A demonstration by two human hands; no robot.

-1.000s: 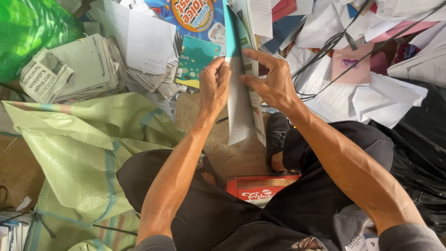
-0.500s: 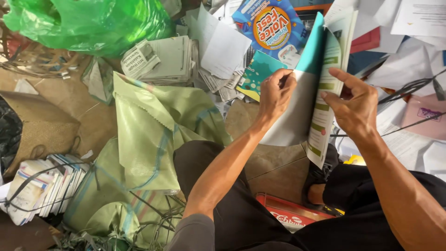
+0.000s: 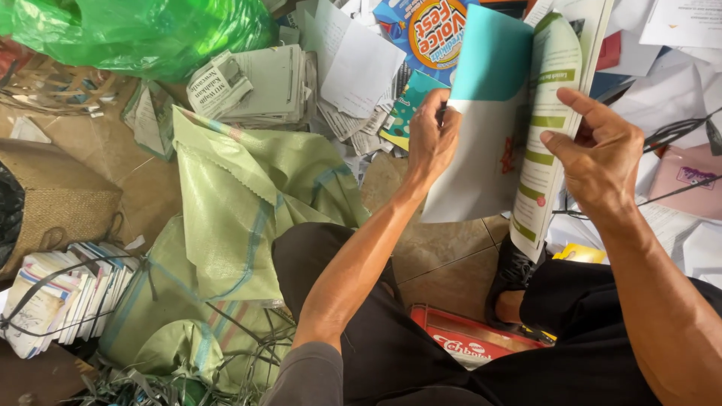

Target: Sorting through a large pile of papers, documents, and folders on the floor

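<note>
I hold a thin booklet (image 3: pixel 519 113) open in front of me. Its cover is teal above and white below, and its inner pages are white with green bars. My left hand (image 3: pixel 431 139) pinches the cover's left edge and pulls it away from the pages. My right hand (image 3: pixel 598 154) grips the block of pages from the right, thumb across the front. Both forearms reach up from my lap, over my black trousers (image 3: pixel 421 331).
A light green woven sack (image 3: pixel 241 218) lies crumpled to my left. A bright green plastic bag (image 3: pixel 143 30) is at the top left, a tied bundle of booklets (image 3: pixel 56 293) at the lower left. Loose papers (image 3: pixel 353 64) cover the floor ahead; a red box (image 3: pixel 470 342) lies between my legs.
The view has swung left and down, showing more of the sack and the tied bundle. My left hand has pulled the booklet's cover further from the pages, so the booklet is now wider open.
</note>
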